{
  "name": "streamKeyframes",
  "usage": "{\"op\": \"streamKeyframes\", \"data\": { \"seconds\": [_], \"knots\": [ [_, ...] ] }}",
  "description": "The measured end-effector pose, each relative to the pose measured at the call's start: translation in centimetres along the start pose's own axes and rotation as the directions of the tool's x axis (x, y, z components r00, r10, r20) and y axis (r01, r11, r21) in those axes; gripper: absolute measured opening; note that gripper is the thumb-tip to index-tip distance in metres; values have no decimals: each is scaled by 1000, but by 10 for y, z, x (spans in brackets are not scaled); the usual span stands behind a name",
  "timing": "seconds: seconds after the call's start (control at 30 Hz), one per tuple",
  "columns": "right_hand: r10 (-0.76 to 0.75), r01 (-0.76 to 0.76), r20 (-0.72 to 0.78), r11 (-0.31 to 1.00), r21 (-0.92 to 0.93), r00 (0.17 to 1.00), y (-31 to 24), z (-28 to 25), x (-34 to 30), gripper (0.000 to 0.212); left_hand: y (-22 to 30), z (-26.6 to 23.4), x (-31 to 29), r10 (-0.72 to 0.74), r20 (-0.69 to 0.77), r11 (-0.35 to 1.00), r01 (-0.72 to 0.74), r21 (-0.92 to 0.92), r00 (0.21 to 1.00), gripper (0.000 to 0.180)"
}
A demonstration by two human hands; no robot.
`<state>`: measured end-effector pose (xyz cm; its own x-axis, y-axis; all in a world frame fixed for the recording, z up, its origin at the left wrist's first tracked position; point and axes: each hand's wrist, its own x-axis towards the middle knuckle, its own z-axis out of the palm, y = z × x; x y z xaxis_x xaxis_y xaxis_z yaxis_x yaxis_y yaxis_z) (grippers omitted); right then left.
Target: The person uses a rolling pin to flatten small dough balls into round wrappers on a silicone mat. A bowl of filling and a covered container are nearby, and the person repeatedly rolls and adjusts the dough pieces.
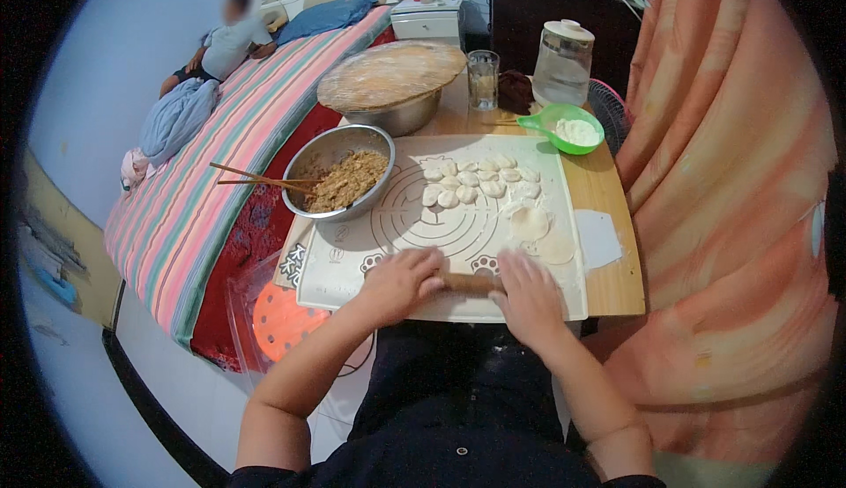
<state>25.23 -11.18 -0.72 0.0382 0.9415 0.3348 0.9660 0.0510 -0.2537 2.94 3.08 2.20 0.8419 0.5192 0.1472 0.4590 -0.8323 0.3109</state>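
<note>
On the mat [339,278], the rolling pin [471,283] is held under the curled left hand [405,282] and the right hand [530,296], whose grip is blurred. Two dough rounds [530,222] are flattened; small dough pieces [467,178] seem left unrolled.

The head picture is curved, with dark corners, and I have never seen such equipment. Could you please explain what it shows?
There is no robot: a person's bare left hand and right hand form the grip. A wide fisheye camera on that person's head looks down, so straight edges bend.

On the wooden table lies a pale mat, carrying small white dough pieces and flat dough rounds. Toward the left are a metal bowl of brownish mixture and chopsticks.

Both hands are on a rolling pin; blur hides the exact finger positions.
</note>
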Motion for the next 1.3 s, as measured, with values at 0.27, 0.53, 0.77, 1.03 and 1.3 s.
{"op": "streamKeyframes", "data": {
  "seconds": [0.27,0.53,0.77,1.03,1.3],
  "knots": [
    [119,-117,18,991,-70,993,7,11,64,69,-30,17,15,-197,-224,956,238,172,955,44],
    [150,-149,33,988,-35,988,12,12,44,73,-23,19,12,-97,-238,967,148,206,966,55],
    [-9,19,136,997,-72,991,7,-21,40,52,-33,9,10,-111,-34,992,109,-57,993,48],
    [-57,48,100,995,85,993,-10,-29,18,37,-2,-6,34,126,203,974,-82,-213,971,35],
    [58,-57,12,997,-60,998,-2,4,54,59,-31,4,19,-58,-143,982,82,168,988,35]
  ]
}}
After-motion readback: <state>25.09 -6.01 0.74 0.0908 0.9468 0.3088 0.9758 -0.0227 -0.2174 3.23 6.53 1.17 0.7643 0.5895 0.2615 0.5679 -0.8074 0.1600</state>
